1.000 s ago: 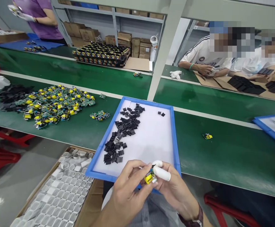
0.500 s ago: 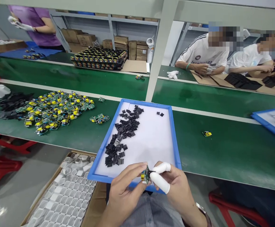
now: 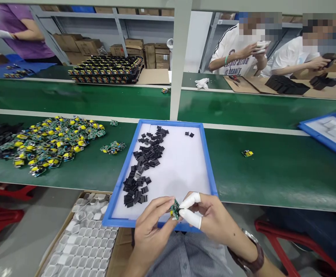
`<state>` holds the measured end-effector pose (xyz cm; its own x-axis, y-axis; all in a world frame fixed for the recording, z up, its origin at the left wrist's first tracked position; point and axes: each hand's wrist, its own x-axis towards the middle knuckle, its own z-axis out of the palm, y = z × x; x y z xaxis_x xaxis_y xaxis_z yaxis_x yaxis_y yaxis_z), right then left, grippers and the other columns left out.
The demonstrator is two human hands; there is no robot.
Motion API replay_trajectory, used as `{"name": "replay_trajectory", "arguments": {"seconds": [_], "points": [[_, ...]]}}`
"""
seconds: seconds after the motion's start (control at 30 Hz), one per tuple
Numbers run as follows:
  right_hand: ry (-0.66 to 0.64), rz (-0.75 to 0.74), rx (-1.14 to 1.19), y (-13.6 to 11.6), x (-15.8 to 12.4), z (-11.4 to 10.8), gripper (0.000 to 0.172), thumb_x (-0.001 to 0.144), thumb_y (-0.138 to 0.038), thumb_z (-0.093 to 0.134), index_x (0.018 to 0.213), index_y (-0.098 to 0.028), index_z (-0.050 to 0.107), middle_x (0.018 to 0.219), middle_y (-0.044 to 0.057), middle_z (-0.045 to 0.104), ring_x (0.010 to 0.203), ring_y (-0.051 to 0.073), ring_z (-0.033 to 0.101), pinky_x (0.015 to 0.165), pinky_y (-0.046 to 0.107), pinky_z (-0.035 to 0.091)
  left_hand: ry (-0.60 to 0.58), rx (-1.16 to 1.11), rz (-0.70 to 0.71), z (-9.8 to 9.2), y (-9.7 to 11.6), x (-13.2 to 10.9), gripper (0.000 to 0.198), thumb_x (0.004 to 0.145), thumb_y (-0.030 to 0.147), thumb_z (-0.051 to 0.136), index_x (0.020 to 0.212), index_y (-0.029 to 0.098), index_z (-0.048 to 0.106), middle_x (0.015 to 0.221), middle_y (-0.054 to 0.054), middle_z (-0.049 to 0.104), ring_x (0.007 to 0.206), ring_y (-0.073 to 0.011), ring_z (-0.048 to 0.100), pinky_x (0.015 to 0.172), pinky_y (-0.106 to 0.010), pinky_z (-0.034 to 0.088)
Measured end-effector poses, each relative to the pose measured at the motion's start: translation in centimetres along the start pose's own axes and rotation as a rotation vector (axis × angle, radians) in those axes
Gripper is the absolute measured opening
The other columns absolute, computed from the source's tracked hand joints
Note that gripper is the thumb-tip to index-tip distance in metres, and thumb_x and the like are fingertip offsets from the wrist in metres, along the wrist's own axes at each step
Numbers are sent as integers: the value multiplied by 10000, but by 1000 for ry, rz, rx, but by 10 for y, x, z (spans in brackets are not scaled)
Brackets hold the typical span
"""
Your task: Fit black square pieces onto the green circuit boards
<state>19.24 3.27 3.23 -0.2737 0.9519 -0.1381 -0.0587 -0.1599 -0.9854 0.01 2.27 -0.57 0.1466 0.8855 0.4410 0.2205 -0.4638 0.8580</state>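
Observation:
My left hand (image 3: pixel 152 227) and my right hand (image 3: pixel 211 219) meet over the near edge of a blue tray (image 3: pixel 124 175) and pinch a small green circuit board (image 3: pixel 174 209) between their fingertips. Two fingers of my right hand wear white finger cots. The board shows its green side, with a bit of yellow at its lower edge. On the tray's white sheet lies a strip of several small black pieces (image 3: pixel 144 161). To the left on the green bench lies a heap of green and yellow circuit boards (image 3: pixel 49 142).
A box of white plastic shells (image 3: pixel 81 242) stands low at the left. One loose board (image 3: pixel 247 153) lies on the bench at the right, near another blue tray (image 3: pixel 326 132). Across the bench two people handle black parts; a third person in purple stands far left.
The board has been turned between my fingers from its yellow part facing up to its green side. The view has shifted right, and the person across has raised a hand.

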Motion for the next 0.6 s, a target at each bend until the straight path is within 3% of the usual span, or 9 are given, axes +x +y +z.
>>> {"name": "replay_trajectory", "arguments": {"seconds": [0.2,0.33,0.43,0.6], "points": [[-117,149,28,4,5,-9,140,833,-297,803,866,-172,749,764,22,692,635,148,604,595,267,511,-28,89,48,-1,3,2,464,841,-3,698,1236,240,719,1135,-71,732,1015,-194,733,863,-299,640],[-13,10,-135,2,5,-4,12,849,-174,740,845,-176,751,824,23,690,752,161,615,726,285,512,-12,95,68,-2,2,3,448,844,-8,687,1223,228,718,1127,-71,733,1013,-196,736,858,-300,644],[-10,-15,-234,-1,5,0,119,851,-93,661,850,-180,742,794,6,679,721,146,590,701,270,493,-17,106,98,-3,0,3,449,833,-22,699,1211,219,721,1137,-72,740,1017,-195,740,870,-297,645],[-24,-80,-322,-5,5,1,151,832,-51,636,832,-182,710,755,-17,640,671,125,566,645,242,467,-9,96,104,-2,-3,1,488,816,-28,729,1234,224,718,1139,-64,741,1010,-185,744,880,-279,643]]}}
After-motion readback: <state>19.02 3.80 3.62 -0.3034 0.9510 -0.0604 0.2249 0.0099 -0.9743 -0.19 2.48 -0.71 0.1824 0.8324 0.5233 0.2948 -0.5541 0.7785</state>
